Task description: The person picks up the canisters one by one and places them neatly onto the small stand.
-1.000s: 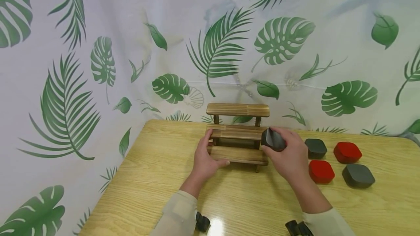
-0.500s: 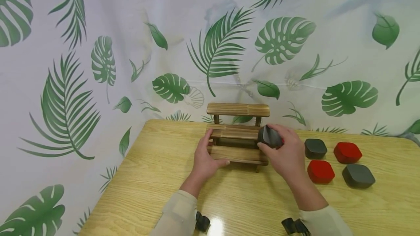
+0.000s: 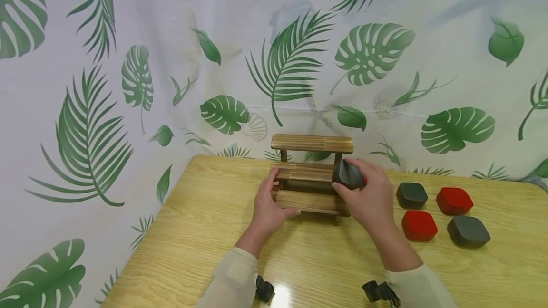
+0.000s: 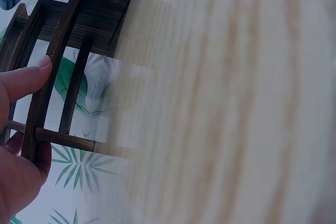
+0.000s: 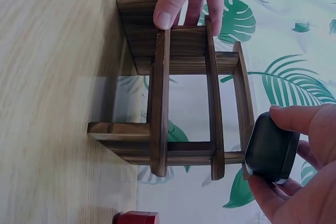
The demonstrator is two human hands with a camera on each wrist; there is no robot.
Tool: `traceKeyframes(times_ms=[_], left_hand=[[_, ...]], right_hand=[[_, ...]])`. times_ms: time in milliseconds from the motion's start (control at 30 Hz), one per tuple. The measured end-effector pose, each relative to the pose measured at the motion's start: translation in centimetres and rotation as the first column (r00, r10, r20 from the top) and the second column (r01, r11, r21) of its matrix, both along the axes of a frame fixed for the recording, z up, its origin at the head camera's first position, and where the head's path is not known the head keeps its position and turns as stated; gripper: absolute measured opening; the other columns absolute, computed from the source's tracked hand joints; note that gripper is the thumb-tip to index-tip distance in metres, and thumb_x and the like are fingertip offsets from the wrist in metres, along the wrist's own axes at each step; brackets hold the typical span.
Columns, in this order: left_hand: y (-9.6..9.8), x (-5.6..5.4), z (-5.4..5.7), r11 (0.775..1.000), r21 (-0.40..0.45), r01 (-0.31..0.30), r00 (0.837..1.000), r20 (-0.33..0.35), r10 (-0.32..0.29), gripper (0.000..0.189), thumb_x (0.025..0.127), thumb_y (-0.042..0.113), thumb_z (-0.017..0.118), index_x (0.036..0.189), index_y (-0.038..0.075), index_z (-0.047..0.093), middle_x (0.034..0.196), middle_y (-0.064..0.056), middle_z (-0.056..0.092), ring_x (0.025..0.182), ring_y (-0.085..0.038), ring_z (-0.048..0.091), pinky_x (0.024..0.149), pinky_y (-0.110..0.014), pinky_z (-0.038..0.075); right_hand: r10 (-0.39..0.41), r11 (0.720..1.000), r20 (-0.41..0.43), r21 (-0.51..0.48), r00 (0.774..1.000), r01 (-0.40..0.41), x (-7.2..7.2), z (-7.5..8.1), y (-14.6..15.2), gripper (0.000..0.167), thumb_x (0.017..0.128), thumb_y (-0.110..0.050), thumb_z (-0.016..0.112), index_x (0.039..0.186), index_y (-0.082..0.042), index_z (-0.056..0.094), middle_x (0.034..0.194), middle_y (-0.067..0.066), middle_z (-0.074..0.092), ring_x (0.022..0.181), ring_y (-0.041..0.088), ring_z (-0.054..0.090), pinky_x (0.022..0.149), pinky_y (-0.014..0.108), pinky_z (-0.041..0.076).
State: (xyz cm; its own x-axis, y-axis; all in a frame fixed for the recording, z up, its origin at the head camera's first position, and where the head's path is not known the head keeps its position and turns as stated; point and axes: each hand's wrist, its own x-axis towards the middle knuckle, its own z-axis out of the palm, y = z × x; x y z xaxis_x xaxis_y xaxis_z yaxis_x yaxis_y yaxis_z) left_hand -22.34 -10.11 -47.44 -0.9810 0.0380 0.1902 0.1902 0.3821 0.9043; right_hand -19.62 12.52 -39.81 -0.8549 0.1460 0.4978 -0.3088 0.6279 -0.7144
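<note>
A small three-tier wooden shelf (image 3: 311, 198) stands on the table against the patterned cloth. My left hand (image 3: 268, 206) grips its left end; in the left wrist view the thumb lies on a board (image 4: 58, 51) with fingers curled beneath. My right hand (image 3: 372, 191) holds a dark grey rounded-square case (image 3: 347, 175) between thumb and fingers, at the right end of the middle tier. A sliver of red shows beside the case. In the right wrist view the dark case (image 5: 270, 150) overlaps the end of the upper tier.
Right of the shelf, two dark grey cases (image 3: 412, 196) (image 3: 468, 232) and two red cases (image 3: 455, 200) (image 3: 419, 225) sit on the wooden table (image 3: 192, 232). A leaf-printed cloth (image 3: 239, 70) hangs close behind the table's back edge.
My right hand has moved left and slightly up with the dark case, closer over the shelf's middle tier. The left hand stays on the shelf.
</note>
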Motion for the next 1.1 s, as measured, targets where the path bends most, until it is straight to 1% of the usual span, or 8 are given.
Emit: traceKeyframes(times_ms=[133,267,433,700,800,1000,1100], left_hand=[[-0.1,0.0,0.0,1.000,0.003,-0.005,1.000,0.002,0.005,0.115,0.066,0.006,0.095,0.158,0.028,0.030,0.153,-0.001,0.036,0.127,-0.025,0.045,0.102,-0.042,0.042],[-0.2,-0.1,-0.1,1.000,0.004,-0.006,1.000,-0.002,0.006,0.116,0.065,0.006,0.095,0.158,0.028,0.030,0.152,0.000,0.037,0.126,-0.024,0.046,0.101,-0.041,0.043],[-0.2,-0.1,-0.2,1.000,0.005,-0.007,1.000,-0.006,0.007,0.116,0.065,0.006,0.095,0.158,0.029,0.030,0.152,0.000,0.037,0.125,-0.024,0.046,0.100,-0.041,0.044],[-0.1,-0.1,-0.4,1.000,0.016,-0.008,1.000,-0.006,0.008,0.116,0.065,0.006,0.095,0.158,0.030,0.030,0.153,0.000,0.036,0.126,-0.025,0.046,0.101,-0.042,0.044],[-0.1,-0.2,-0.5,1.000,0.013,-0.010,1.000,-0.006,0.010,0.116,0.064,0.006,0.095,0.158,0.031,0.030,0.153,0.000,0.037,0.126,-0.024,0.046,0.101,-0.043,0.043],[-0.2,-0.2,-0.5,1.000,0.016,-0.004,1.000,-0.010,0.004,0.116,0.065,0.006,0.095,0.158,0.031,0.030,0.153,0.001,0.037,0.126,-0.024,0.046,0.101,-0.042,0.044],[-0.2,-0.2,-0.4,1.000,0.017,0.000,1.000,-0.009,0.000,0.116,0.065,0.006,0.095,0.158,0.031,0.030,0.152,0.002,0.037,0.125,-0.023,0.046,0.100,-0.042,0.044]], right_hand=[[0.009,1.000,0.006,-0.018,1.000,-0.008,-0.1,0.1,-0.4,0.056,0.076,-0.008,0.088,0.128,-0.008,0.067,0.128,0.018,0.058,0.115,0.039,0.054,0.087,0.056,0.051],[0.010,1.000,-0.001,-0.016,1.000,-0.010,-0.4,0.2,-0.6,0.056,0.076,-0.007,0.088,0.128,-0.008,0.067,0.128,0.018,0.058,0.113,0.038,0.055,0.084,0.055,0.052],[0.010,1.000,-0.007,-0.015,1.000,-0.011,-0.6,0.1,-0.7,0.056,0.076,-0.008,0.088,0.128,-0.008,0.067,0.129,0.018,0.057,0.114,0.038,0.055,0.084,0.055,0.053],[-0.001,0.999,0.027,-0.049,1.000,0.003,-0.8,0.4,-0.8,0.056,0.078,-0.009,0.087,0.130,-0.007,0.066,0.132,0.018,0.057,0.118,0.039,0.053,0.088,0.056,0.051],[0.003,0.999,0.019,-0.052,1.000,-0.002,-0.9,0.5,-0.9,0.056,0.078,-0.009,0.087,0.130,-0.007,0.066,0.131,0.018,0.057,0.118,0.038,0.053,0.087,0.056,0.051],[0.020,0.999,-0.022,-0.043,1.000,-0.021,-1.3,0.7,-1.1,0.056,0.077,-0.008,0.088,0.128,-0.006,0.067,0.129,0.017,0.058,0.117,0.037,0.054,0.084,0.056,0.053],[0.029,0.998,-0.025,-0.047,0.999,-0.030,-1.5,0.8,-1.2,0.055,0.078,-0.008,0.087,0.128,-0.007,0.067,0.128,0.017,0.058,0.117,0.037,0.054,0.084,0.056,0.053]])
